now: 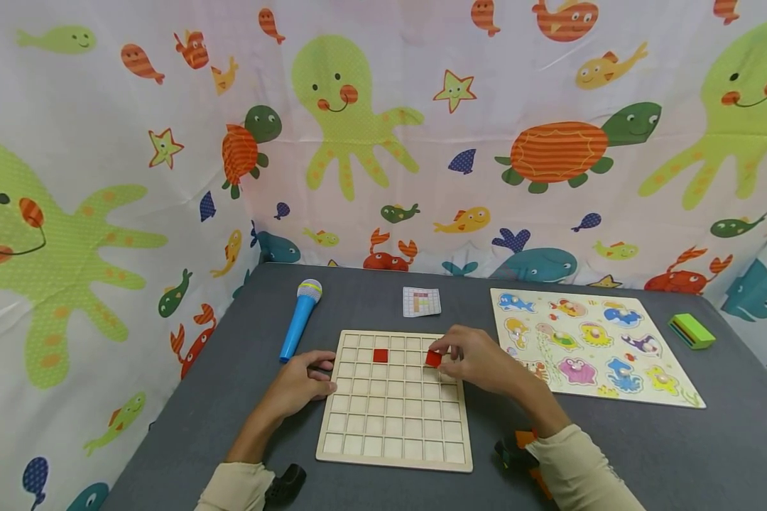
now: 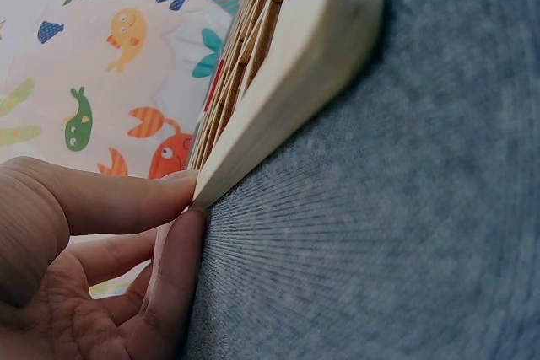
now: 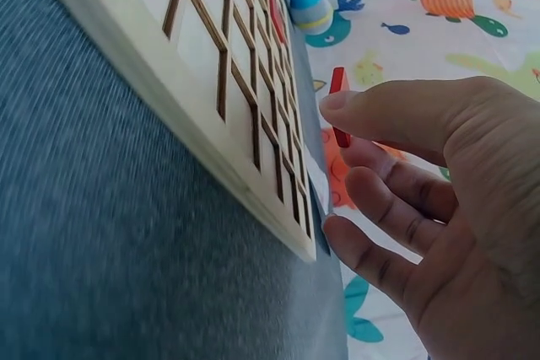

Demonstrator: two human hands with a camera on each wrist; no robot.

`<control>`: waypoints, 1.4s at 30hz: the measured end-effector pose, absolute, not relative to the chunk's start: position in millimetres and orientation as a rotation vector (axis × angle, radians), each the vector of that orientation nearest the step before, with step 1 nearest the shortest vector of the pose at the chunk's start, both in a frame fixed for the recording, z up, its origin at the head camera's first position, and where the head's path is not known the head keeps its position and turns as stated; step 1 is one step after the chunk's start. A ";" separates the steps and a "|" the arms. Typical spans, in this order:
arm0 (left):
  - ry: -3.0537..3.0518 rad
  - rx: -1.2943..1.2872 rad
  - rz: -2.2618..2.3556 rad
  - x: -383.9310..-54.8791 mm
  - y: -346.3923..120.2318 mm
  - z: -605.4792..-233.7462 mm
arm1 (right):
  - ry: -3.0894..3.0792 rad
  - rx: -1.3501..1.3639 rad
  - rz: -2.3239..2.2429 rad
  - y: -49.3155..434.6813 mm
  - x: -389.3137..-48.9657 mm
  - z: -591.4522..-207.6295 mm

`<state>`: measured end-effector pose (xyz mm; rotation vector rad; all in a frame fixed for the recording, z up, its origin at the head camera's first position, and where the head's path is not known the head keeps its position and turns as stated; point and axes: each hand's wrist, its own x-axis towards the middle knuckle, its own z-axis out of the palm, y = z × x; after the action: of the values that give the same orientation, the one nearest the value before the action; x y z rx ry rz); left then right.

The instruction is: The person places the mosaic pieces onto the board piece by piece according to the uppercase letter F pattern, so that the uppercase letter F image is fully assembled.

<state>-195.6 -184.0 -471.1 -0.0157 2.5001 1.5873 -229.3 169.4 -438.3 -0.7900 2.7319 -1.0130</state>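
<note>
A wooden grid board (image 1: 393, 463) with raised square cells lies flat on the dark table. One red square tile (image 1: 380, 355) sits in a cell toward the board's far side. At the board's left edge, my left hand (image 1: 297, 387) pinches the rim between thumb and fingers, as the left wrist view shows up close. Over the far right cells, my right hand (image 1: 479, 360) holds a second red tile (image 1: 433, 358) between thumb and fingertips. From the right wrist view, that tile (image 3: 341, 136) is raised off the board and tilted, with the other fingers loosely bent.
A blue toy microphone (image 1: 299, 323) lies left of the board. Behind it is a small card with a coloured grid pattern (image 1: 421, 301). To the right are a sea-animal puzzle board (image 1: 597, 348) and a green eraser-like block (image 1: 692, 331). A patterned curtain (image 1: 383, 156) hangs behind.
</note>
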 end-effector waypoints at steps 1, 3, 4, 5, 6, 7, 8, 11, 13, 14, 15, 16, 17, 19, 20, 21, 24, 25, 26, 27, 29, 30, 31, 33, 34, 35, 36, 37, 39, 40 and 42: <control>2.499 -0.017 1.588 -195.8 -184.0 -471.3 | 2.730 -0.791 -1.013 167.0 -230.3 -438.6; 2.498 -0.021 1.589 -196.0 -184.0 -471.5 | 2.724 -0.789 -1.015 162.6 -232.3 -439.7; 2.497 -0.022 1.589 -196.1 -184.1 -471.7 | 2.724 -0.791 -1.013 160.2 -233.3 -440.1; 2.495 -0.024 1.590 -196.1 -184.1 -471.8 | 2.721 -0.786 -1.017 157.7 -234.0 -440.3; 2.494 -0.024 1.590 -196.1 -184.2 -471.9 | 2.719 -0.788 -1.018 155.6 -234.8 -440.6; 2.494 -0.025 1.590 -196.0 -184.2 -471.8 | 2.719 -0.786 -1.019 153.2 -235.6 -440.5; 2.494 -0.025 1.588 -195.9 -184.3 -471.9 | 2.719 -0.795 -1.021 151.2 -236.5 -440.5; 2.495 -0.028 1.585 -195.7 -184.4 -471.9 | 2.715 -0.808 -1.021 145.4 -238.9 -440.8; 2.497 -0.028 1.584 -195.6 -184.5 -471.9 | 2.712 -0.812 -1.019 141.9 -240.5 -441.3; 2.498 -0.028 1.582 -195.5 -184.5 -471.9 | 2.713 -0.824 -1.016 140.4 -241.5 -442.0; 2.499 -0.029 1.582 -195.4 -184.5 -471.9 | 2.711 -0.828 -1.013 138.8 -242.1 -442.6; 2.499 -0.029 1.582 -195.3 -184.6 -471.8 | 2.712 -0.837 -1.010 137.4 -243.0 -443.0; 2.499 -0.028 1.582 -195.2 -184.7 -471.8 | 2.714 -0.850 -1.004 136.1 -243.6 -443.4; 2.497 -0.025 1.583 -195.4 -185.0 -472.0 | 2.716 -0.876 -0.991 133.4 -245.3 -444.4; 2.496 -0.024 1.585 -195.6 -185.1 -472.1 | 2.716 -0.885 -0.988 132.0 -246.1 -444.8; 2.495 -0.022 1.586 -195.8 -185.2 -472.3 | 2.713 -0.888 -0.987 130.4 -247.0 -445.3; 2.497 -0.021 1.588 -196.5 -185.2 -472.7 | 2.700 -0.892 -1.003 125.5 -250.2 -447.5; 2.498 -0.022 1.587 -196.5 -185.1 -472.7 | 2.691 -0.884 -1.018 123.9 -251.1 -448.2; 2.501 -0.023 1.584 -196.6 -185.0 -472.7 | 2.683 -0.885 -1.030 122.5 -252.4 -449.2; 2.503 -0.024 1.582 -196.6 -184.8 -472.7 | 2.677 -0.884 -1.036 121.2 -253.5 -450.1; 2.504 -0.026 1.580 -196.5 -184.5 -472.4 | 2.668 -0.876 -1.044 118.9 -255.1 -451.4; 2.504 -0.027 1.579 -196.5 -184.3 -472.4 | 2.664 -0.875 -1.042 117.8 -255.6 -452.0; 2.504 -0.028 1.578 -196.5 -184.1 -472.4 | 2.660 -0.869 -1.039 116.7 -255.8 -452.0; 2.503 -0.030 1.579 -196.6 -183.8 -472.3 | 2.662 -0.874 -1.022 114.6 -256.5 -452.7; 2.504 -0.031 1.579 -196.7 -183.6 -472.3 | 2.660 -0.876 -1.018 113.7 -256.7 -453.1; 2.504 -0.031 1.579 -196.8 -183.5 -472.3 | 2.658 -0.877 -1.014 112.9 -256.9 -453.3; 2.504 -0.032 1.580 -196.8 -183.3 -472.1 | 2.657 -0.879 -1.011 112.1 -257.1 -453.6; 2.504 -0.033 1.580 -196.8 -183.1 -471.9 | 2.657 -0.879 -1.008 111.4 -257.2 -453.9; 2.501 -0.033 1.582 -196.7 -182.8 -471.3 | 2.660 -0.884 -1.005 110.6 -257.7 -454.8; 2.501 -0.033 1.583 -196.7 -182.8 -471.2 | 2.662 -0.876 -1.006 110.1 -257.7 -454.8; 2.500 -0.035 1.584 -196.7 -182.8 -471.1 | 2.666 -0.874 -1.009 109.4 -258.1 -455.0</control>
<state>-196.7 -182.8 -471.1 -0.0347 2.4995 1.5839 -258.1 109.4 -455.0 -0.8736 2.6663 -1.0089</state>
